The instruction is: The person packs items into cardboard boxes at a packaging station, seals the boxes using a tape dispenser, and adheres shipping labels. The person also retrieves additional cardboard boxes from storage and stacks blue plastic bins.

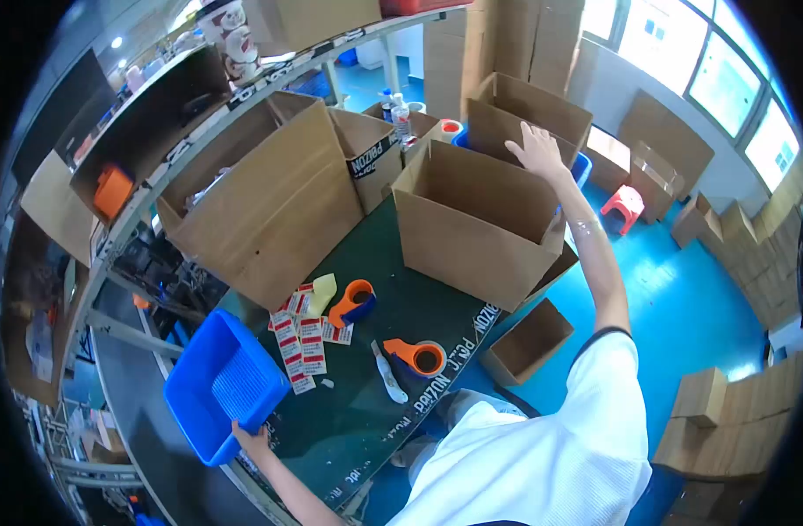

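Note:
My left hand grips the near rim of a blue plastic bin, which is tilted at the left edge of the green table. The bin shows nothing inside. My right hand is raised with its fingers spread, over the far side of an open cardboard box; whether it touches the box I cannot tell. Another open carton stands just behind that hand. Between my arms lie two orange tape dispensers, one nearer and one farther, a white-handled utility knife and red-and-white label sheets.
A large open carton fills the table's left back, below a metal shelf. Bottles stand behind it. An open box sits low beside the table's right edge. A red stool and several cartons are on the blue floor.

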A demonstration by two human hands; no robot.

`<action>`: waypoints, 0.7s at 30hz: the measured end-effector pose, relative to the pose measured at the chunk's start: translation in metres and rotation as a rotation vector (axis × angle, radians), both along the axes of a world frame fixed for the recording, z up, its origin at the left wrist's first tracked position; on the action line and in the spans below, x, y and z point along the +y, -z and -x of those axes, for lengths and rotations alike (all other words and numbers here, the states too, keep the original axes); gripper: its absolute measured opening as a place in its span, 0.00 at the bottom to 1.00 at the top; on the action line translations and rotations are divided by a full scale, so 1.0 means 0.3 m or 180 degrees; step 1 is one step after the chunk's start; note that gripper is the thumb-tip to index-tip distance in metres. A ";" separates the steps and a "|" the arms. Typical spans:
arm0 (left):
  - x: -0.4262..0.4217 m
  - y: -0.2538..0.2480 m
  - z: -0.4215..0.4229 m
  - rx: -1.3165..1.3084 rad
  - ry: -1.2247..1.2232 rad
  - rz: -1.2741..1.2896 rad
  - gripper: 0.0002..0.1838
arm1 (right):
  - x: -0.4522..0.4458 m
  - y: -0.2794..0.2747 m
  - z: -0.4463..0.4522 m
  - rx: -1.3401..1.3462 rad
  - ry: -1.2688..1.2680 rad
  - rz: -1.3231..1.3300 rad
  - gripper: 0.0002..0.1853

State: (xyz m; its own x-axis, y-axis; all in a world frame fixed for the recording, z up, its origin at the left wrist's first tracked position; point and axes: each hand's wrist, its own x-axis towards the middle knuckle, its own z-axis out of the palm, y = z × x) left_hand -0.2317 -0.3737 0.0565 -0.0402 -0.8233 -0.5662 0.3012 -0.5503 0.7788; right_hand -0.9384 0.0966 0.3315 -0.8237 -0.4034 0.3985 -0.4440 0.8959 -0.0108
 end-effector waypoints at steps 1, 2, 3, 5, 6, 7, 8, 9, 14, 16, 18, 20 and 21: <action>-0.039 0.039 0.038 0.0187 -0.0086 -0.0535 0.34 | 0.015 0.015 -0.035 -0.0026 -0.0330 0.0139 0.35; -0.056 0.080 0.059 0.0732 0.0187 -0.0465 0.35 | 0.028 0.013 -0.109 -0.0069 -0.0684 0.0280 0.35; -0.077 0.124 0.078 0.0672 0.0062 -0.0242 0.33 | 0.043 -0.004 -0.199 -0.0333 -0.0942 0.0408 0.33; -0.067 0.131 0.071 0.0837 0.0072 0.0064 0.27 | 0.052 -0.036 -0.397 -0.0412 -0.1576 0.0781 0.27; -0.031 0.082 0.087 0.1081 0.0271 0.0137 0.23 | 0.052 -0.052 -0.485 -0.0607 -0.1629 0.0776 0.25; -0.019 0.052 0.097 0.1122 0.0141 0.0028 0.23 | 0.064 -0.028 -0.546 -0.0511 -0.1767 0.0798 0.21; -0.012 0.042 0.072 0.0930 -0.0243 -0.0023 0.23 | 0.064 -0.029 -0.623 -0.0674 -0.1853 0.0872 0.20; -0.013 0.044 0.056 0.0725 -0.0554 -0.0099 0.23 | 0.082 -0.018 -0.690 -0.0849 -0.1856 0.0941 0.18; 0.109 0.036 -0.069 0.0546 -0.0277 0.0248 0.28 | 0.219 0.139 -0.880 -0.0865 -0.2165 0.1098 0.13; 0.225 -0.017 -0.167 0.0945 0.0189 0.0276 0.38 | 0.275 0.199 -0.965 -0.1082 -0.2268 0.1080 0.12; 0.364 -0.032 -0.267 0.1108 0.0402 0.0377 0.36 | 0.333 0.295 -1.061 -0.1162 -0.2378 0.1073 0.10; 0.538 -0.049 -0.345 0.0621 0.0143 0.0350 0.31 | 0.382 0.370 -1.192 -0.1287 -0.2518 0.1069 0.12; 0.671 -0.125 -0.349 0.0162 -0.0199 0.0171 0.28 | 0.412 0.418 -1.274 -0.1452 -0.2482 0.1101 0.13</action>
State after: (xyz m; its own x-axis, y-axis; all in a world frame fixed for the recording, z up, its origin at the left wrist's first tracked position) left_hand -0.1269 -0.1724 0.0941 -0.0153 -0.8543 -0.5196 0.3736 -0.4869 0.7895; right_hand -0.5562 0.2203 0.2060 -0.4791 -0.8226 0.3062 -0.8003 0.2661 -0.5373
